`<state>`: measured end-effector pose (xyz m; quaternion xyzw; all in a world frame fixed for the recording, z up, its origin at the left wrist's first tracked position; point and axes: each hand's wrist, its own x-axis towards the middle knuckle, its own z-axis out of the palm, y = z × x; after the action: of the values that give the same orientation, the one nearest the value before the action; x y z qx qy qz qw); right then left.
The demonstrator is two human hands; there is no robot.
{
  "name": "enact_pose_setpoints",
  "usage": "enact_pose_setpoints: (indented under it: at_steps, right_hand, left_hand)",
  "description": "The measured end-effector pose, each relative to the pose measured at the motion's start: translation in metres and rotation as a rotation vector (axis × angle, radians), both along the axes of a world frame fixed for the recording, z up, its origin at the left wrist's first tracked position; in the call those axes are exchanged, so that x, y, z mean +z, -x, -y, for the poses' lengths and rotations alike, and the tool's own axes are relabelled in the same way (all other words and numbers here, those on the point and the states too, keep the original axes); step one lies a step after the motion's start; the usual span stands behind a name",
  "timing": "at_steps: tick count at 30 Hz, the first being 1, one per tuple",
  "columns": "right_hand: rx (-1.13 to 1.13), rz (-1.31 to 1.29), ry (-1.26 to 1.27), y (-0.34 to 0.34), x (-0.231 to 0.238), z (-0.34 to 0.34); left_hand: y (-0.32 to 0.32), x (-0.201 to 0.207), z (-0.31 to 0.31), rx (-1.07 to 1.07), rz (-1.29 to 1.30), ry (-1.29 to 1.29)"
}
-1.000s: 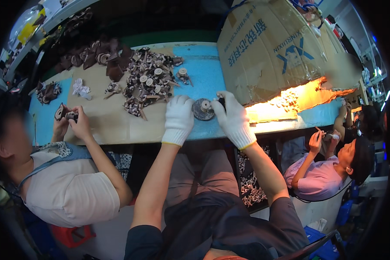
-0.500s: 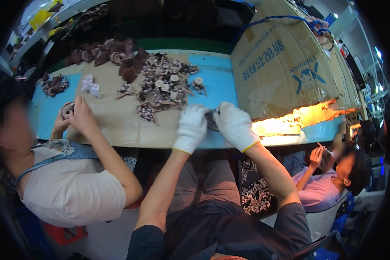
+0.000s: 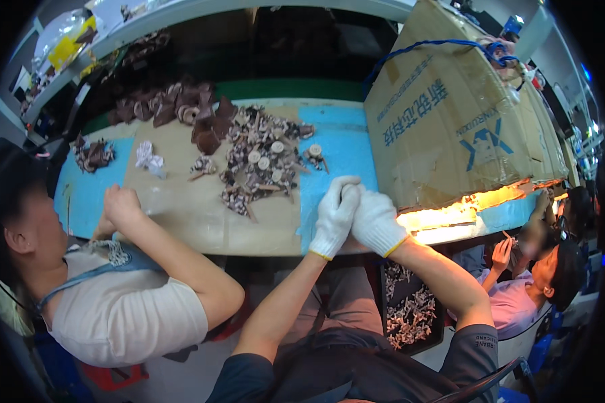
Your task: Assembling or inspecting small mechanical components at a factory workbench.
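Both my hands wear white knitted gloves and meet above the blue strip point(image 3: 333, 144) at the table's front edge. The fingers of my left hand point(image 3: 336, 213) are curled inward and pressed against my right hand point(image 3: 378, 223), whose fingers are closed too. Whatever lies between them is hidden by the gloves. Ahead and to the left is a heap of small brown, cream and patterned pieces point(image 3: 262, 161) with several pale round discs on top. One little cluster with a round disc point(image 3: 314, 156) lies apart, to the right of that heap.
A large cardboard box point(image 3: 444, 127) stands right of my hands, with bright orange light along its lower edge. Brown pieces point(image 3: 212, 131) and crumpled white paper point(image 3: 149, 160) lie farther left. Co-workers sit on both sides. A dark bin of scraps point(image 3: 410, 316) is below the table.
My hands have come closer together, and the dark object that showed between them is now hidden. The whole view has shifted slightly. The left co-worker's hands have turned, hiding the round piece.
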<state>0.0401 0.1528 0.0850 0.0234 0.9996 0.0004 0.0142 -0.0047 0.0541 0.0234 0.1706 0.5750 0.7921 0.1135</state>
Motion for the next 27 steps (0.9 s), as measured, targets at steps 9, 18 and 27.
enact_pose_setpoints:
  at_steps: [9, 18, 27]
  right_hand:
    - [-0.032, -0.006, 0.084, -0.002, -0.013, -0.006]
    - [0.12, -0.128, -0.007, -0.004, -0.007, -0.01]
    - [0.106, 0.009, 0.003, -0.013, -0.003, -0.014]
  left_hand:
    - [-0.001, 0.003, -0.001, 0.016, -0.024, 0.027]
    - [0.009, 0.0, 0.004, 0.022, -0.131, 0.089]
    - [-0.004, -0.004, -0.004, 0.028, -0.164, 0.097]
